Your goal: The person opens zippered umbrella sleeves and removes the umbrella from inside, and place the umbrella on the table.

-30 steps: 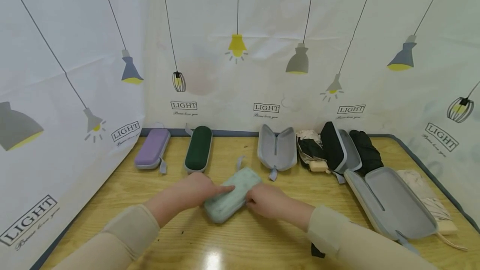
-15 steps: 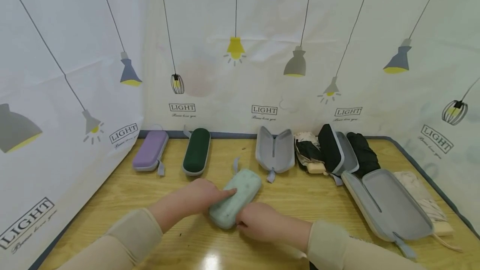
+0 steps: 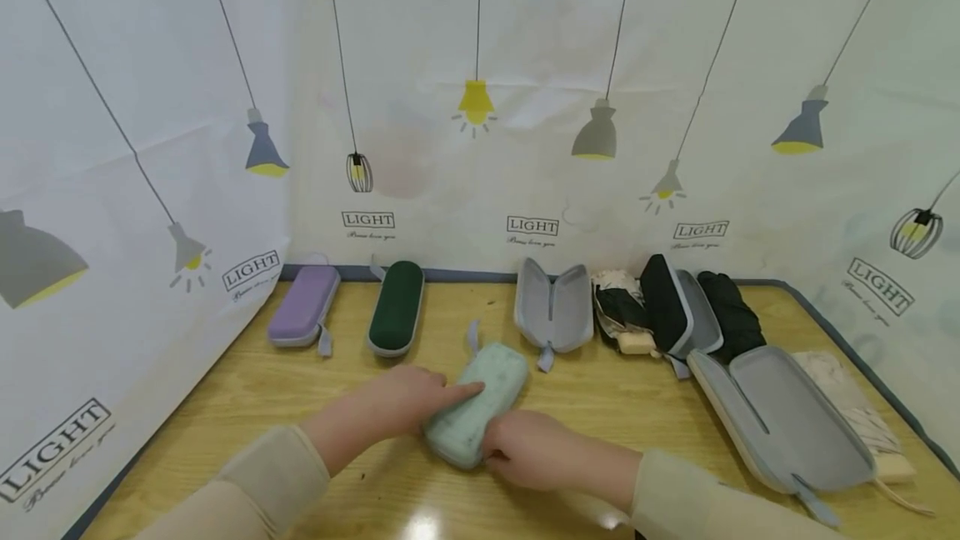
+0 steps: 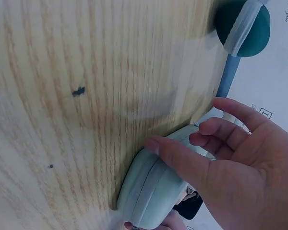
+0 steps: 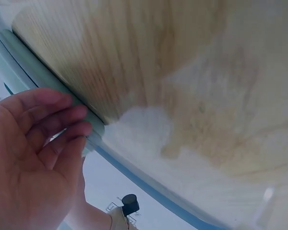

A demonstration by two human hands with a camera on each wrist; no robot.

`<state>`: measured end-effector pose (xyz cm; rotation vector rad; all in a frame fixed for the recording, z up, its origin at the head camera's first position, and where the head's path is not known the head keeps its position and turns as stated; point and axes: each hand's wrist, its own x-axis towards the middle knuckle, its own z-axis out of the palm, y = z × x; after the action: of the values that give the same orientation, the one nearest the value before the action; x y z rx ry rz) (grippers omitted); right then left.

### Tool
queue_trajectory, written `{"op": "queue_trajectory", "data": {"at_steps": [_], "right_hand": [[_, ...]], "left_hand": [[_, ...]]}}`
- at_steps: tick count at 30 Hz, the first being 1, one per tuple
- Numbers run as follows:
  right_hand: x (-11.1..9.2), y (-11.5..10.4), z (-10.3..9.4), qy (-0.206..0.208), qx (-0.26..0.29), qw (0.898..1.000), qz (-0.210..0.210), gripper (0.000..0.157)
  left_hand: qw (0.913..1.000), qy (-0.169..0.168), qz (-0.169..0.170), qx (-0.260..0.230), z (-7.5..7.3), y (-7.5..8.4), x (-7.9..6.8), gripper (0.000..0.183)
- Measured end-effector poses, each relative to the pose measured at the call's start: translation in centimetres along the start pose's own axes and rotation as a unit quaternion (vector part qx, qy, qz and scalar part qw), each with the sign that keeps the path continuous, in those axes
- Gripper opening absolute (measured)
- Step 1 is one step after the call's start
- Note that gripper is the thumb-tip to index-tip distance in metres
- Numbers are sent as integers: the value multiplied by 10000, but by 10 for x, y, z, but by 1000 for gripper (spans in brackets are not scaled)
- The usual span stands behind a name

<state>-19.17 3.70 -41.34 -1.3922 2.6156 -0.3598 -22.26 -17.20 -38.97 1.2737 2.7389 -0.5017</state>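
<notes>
A pale mint glasses case [image 3: 491,377] with a zipper round its side lies slanted on the wooden table, in front of me. My left hand [image 3: 408,398] holds it from the left. One finger reaches across its top, and in the left wrist view the thumb [image 4: 175,153] presses its side beside the zipper seam [image 4: 149,189]. At the case's near right side, my right hand [image 3: 528,448] has its fingers curled, with thumb and finger together pinching the zipper pull at the seam. The hand mostly hides the pull. A grey strap loop [image 3: 473,336] sticks up at the far end.
A purple case [image 3: 303,307] and a dark green case [image 3: 397,307] lie along the back left. Toward the right stand an open grey-lined case [image 3: 573,307], an open black case [image 3: 663,307], a black folded bundle [image 3: 729,315] and a large open case [image 3: 806,415] beside patterned cloth [image 3: 843,390].
My right hand has slid along the case's right side toward its near end. The case has turned to point more away from me and shifted slightly nearer; my left hand stays on it.
</notes>
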Motion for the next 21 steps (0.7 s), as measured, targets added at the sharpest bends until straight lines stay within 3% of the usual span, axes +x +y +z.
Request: {"op": "queue_trajectory", "data": {"at_steps": [4,11,21], "right_hand": [[-5,10,-1,-52,99,9997,-222,14],[-21,30,-10,-386,440,9981,-169,19],[-41,62,-24,-666,560,9954,-397,20]], "left_hand": [[9993,171,-7,328,5,0,10,81],[9984,72,-90,553,0,1,28,68],[9947,587,87,836,-2,-1,51,66]]}}
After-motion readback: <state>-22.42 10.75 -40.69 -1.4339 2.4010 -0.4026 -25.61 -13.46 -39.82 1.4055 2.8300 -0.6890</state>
